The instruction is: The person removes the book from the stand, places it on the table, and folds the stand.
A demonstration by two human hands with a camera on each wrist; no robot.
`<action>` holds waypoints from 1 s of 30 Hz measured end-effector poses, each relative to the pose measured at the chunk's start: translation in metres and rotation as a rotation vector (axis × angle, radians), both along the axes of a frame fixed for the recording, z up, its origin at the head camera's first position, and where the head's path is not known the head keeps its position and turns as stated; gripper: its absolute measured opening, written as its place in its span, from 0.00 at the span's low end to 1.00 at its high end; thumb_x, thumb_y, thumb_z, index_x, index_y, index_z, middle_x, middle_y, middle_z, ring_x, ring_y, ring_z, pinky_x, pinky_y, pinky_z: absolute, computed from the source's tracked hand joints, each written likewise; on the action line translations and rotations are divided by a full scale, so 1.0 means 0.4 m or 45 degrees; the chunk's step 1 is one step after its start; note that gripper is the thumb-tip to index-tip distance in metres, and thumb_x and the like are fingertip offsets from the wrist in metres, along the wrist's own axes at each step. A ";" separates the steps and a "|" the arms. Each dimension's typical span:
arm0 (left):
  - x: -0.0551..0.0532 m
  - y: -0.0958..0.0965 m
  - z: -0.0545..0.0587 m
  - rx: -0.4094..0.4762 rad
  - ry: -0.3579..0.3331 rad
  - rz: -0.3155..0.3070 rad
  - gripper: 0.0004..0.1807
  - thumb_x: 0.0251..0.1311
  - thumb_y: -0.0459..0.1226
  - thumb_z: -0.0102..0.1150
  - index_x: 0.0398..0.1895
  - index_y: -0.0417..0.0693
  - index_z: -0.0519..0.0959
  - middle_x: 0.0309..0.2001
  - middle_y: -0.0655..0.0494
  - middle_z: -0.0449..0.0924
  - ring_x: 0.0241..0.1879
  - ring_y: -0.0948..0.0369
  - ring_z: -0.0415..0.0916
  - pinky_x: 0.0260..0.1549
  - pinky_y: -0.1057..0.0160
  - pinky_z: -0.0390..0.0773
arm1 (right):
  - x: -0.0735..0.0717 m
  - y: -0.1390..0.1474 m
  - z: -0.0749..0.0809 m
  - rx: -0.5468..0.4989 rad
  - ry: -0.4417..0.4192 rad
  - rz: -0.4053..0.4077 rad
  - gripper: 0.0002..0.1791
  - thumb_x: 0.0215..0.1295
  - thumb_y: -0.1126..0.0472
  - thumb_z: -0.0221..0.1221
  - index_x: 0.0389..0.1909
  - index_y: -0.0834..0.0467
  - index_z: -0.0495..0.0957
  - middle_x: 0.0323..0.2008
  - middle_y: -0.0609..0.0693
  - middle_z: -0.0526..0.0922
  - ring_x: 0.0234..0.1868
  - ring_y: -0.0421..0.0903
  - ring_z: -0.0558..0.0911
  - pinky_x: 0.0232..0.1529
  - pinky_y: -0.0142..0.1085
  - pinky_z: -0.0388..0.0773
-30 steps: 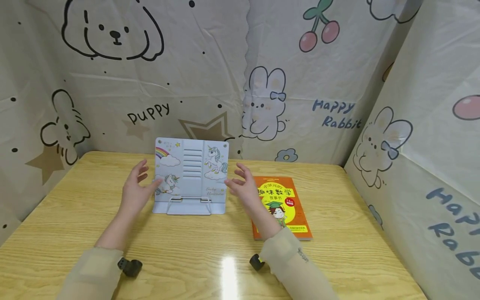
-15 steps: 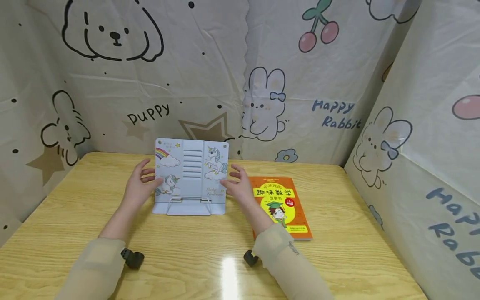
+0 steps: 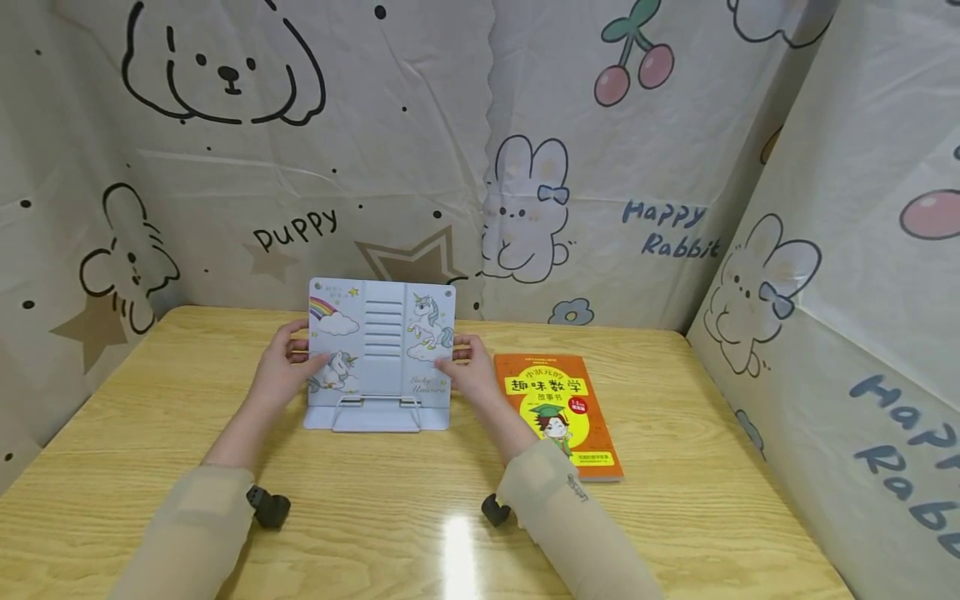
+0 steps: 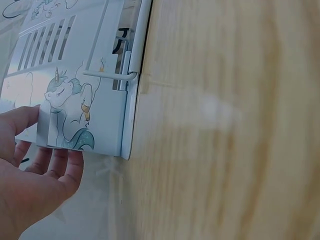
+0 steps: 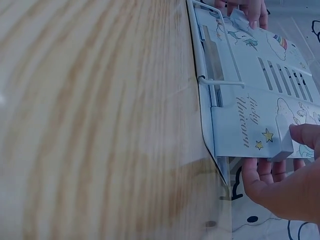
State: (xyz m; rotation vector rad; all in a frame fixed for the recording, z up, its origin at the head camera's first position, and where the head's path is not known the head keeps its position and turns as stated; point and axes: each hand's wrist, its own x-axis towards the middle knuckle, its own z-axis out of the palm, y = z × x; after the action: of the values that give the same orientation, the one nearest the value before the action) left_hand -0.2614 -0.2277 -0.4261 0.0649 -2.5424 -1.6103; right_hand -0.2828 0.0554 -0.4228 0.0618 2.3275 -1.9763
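Observation:
A white book stand (image 3: 384, 367) with unicorn and rainbow prints leans upright on the wooden table, a wire page holder (image 3: 377, 429) along its foot. My left hand (image 3: 279, 373) grips its left edge, thumb in front and fingers round behind. At the opposite edge my right hand (image 3: 474, 375) holds it the same way. In the left wrist view the left thumb lies against a pale side clip (image 4: 44, 125). The right wrist view has the right thumb at a matching clip (image 5: 285, 137), fingers partly hidden behind the panel.
An orange and yellow book (image 3: 555, 417) lies flat right of the stand, partly beneath my right forearm. Cloth with cartoon prints (image 3: 420, 150) hangs behind the table (image 3: 375, 517) and along its sides.
Both hands have come inward onto the stand's side edges; the right travelled further, leftward. Thumbs now rest on its front. The stand and the book stay in place.

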 end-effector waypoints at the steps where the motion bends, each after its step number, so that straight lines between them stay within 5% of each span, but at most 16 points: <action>1: -0.002 -0.001 -0.003 -0.008 0.003 0.002 0.37 0.62 0.41 0.59 0.71 0.45 0.54 0.55 0.37 0.68 0.51 0.49 0.68 0.42 0.71 0.71 | -0.001 -0.001 -0.001 0.005 0.005 -0.002 0.22 0.57 0.66 0.63 0.51 0.57 0.68 0.40 0.53 0.72 0.36 0.45 0.73 0.38 0.44 0.80; 19: -0.010 0.017 0.008 -0.043 0.038 0.082 0.24 0.60 0.34 0.59 0.57 0.36 0.65 0.47 0.38 0.72 0.43 0.52 0.71 0.40 0.66 0.72 | -0.004 -0.005 -0.008 0.151 0.088 0.004 0.11 0.61 0.65 0.60 0.42 0.57 0.70 0.36 0.52 0.73 0.36 0.46 0.73 0.27 0.31 0.77; 30: 0.000 0.018 0.012 -0.055 0.010 0.084 0.24 0.62 0.37 0.58 0.58 0.36 0.65 0.49 0.37 0.72 0.45 0.51 0.70 0.36 0.71 0.72 | -0.006 -0.001 -0.006 0.172 0.147 0.031 0.11 0.59 0.67 0.61 0.41 0.58 0.70 0.35 0.53 0.73 0.34 0.45 0.74 0.25 0.30 0.77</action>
State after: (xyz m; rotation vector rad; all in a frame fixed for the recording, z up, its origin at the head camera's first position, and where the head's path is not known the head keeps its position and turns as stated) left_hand -0.2614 -0.2205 -0.4212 0.1362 -2.5398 -1.5290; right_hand -0.2850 0.0549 -0.4254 -0.0733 2.5174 -1.8564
